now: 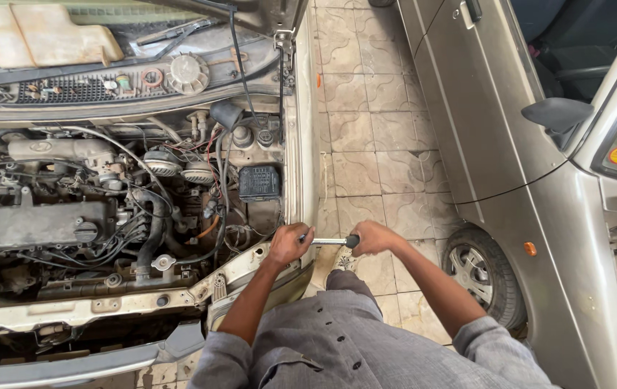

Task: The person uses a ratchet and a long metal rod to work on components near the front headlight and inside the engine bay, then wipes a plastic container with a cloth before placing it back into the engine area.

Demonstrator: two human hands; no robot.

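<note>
A dull beige car [301, 144] fills the left of the view with its bonnet up, its thin sheet-metal fender edge scuffed and dusty; a second car [539, 216], metallic grey-beige and smooth-panelled, stands well apart on the right, with a black door mirror [557, 113] jutting out and a front wheel [478, 274] of dark rubber around a pale spoked hubcap; between the two runs a floor of square, patterned beige tiles [373, 144], stained and worn; the open engine bay [107, 216] is a crowded tangle of grimy cast metal, black rubber hoses and thin red and black wires, with a boxy black fuse box [259, 183] near the fender and a round grey cap [186, 72] up by the cowl; the person's grey buttoned shirt [352, 346] has its sleeves rolled to the elbow; the left hand [288, 243] is clenched around the head end of a ratchet wrench [330, 240], right at the front corner of the beige car where fender meets engine bay; the right hand [372, 238] is closed around the wrench's black grip; the short, slim chrome shaft lies level between the two fists, just above the tiled floor's edge; what the head bears on is hidden under the left hand.
</note>
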